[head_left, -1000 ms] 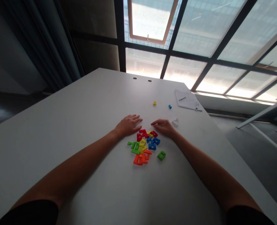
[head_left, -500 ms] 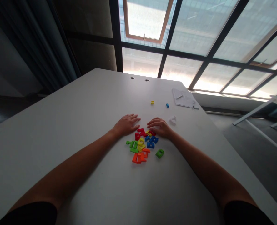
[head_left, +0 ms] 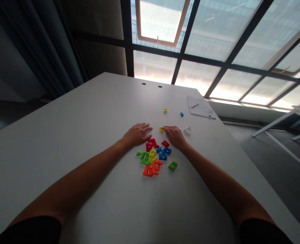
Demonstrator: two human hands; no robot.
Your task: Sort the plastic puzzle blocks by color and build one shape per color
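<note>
My left hand (head_left: 137, 133) lies flat on the white table (head_left: 89, 118), fingers spread, left of a pile of coloured plastic pieces. My right hand (head_left: 174, 135) is closed, its fingertips on a small yellow plastic piece (head_left: 161, 129) just beyond the pile. Near my hands are red pieces (head_left: 148, 147) and a separate red piece (head_left: 165, 143). Blue pieces (head_left: 163, 157) lie on the pile's right, yellow pieces (head_left: 152, 153) in its middle, green pieces (head_left: 145, 156) on its left. Orange pieces (head_left: 150, 170) are closest to me. One green piece (head_left: 172, 165) sits apart at right.
Farther off lie a lone yellow piece (head_left: 165, 110) and a lone blue piece (head_left: 181, 114). A crumpled white paper (head_left: 187, 130) is right of my right hand. Paper sheets (head_left: 200, 108) with pens rest by the table's right edge. Windows stand behind.
My right hand has moved away from me, taking a yellow piece from the pile's far side. The red piece it partly covered now shows. My left hand has stayed put.
</note>
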